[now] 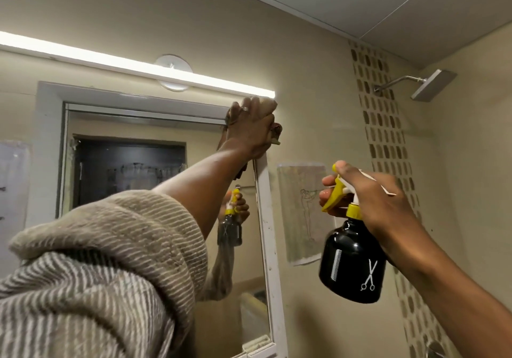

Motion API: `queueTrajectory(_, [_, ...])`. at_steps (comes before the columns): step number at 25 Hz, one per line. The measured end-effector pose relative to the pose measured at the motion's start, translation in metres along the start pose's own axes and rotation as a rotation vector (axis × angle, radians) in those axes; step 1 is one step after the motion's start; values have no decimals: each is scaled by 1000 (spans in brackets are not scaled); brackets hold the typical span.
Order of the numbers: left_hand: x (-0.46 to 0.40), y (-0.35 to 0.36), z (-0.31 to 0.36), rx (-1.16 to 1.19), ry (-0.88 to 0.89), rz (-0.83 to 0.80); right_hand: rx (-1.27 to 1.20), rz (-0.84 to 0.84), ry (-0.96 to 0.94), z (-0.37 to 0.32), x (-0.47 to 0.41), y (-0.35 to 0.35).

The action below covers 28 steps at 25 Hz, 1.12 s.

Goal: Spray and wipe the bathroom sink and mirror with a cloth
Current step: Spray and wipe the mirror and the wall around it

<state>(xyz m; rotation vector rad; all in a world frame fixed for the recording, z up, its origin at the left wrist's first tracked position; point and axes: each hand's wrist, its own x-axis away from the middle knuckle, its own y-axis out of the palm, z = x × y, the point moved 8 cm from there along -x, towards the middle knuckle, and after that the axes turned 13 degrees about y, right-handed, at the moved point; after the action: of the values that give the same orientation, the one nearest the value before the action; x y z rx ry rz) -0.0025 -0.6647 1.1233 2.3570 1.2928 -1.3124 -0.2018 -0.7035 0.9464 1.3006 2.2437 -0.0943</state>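
Left hand [249,127] is gripping the cloth [273,133] against the mirror [155,163] frame's top corner; right hand [379,199] is clutching the spray bottle [352,260], comb-and-scissors icons showing.

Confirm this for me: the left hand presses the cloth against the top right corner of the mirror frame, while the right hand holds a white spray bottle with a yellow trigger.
One detail is wrong. The head view shows the spray bottle in the right hand is black, not white, with a yellow trigger. The rest stands: the left hand presses the cloth at the top right corner of the mirror frame.
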Motion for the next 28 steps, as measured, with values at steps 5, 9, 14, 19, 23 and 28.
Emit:
queueTrajectory(5, [20, 2, 20, 10, 99, -37, 27, -47, -13, 0, 7, 10])
queueTrajectory(9, [52, 22, 56, 61, 204, -132, 49, -65, -13, 5, 13, 16])
queueTrajectory(14, [115, 39, 109, 64, 318, -162, 45, -85, 39, 15, 23, 18])
queueTrajectory(19, [180, 66, 167, 69, 394, -231, 35, -67, 75, 23, 33, 10])
queueTrajectory(23, [216, 99, 203, 148, 449, -350, 29, -61, 92, 24, 44, 1])
queueTrajectory(28, [262, 133, 257, 96, 550, -553, 50, -63, 108, 27, 56, -12])
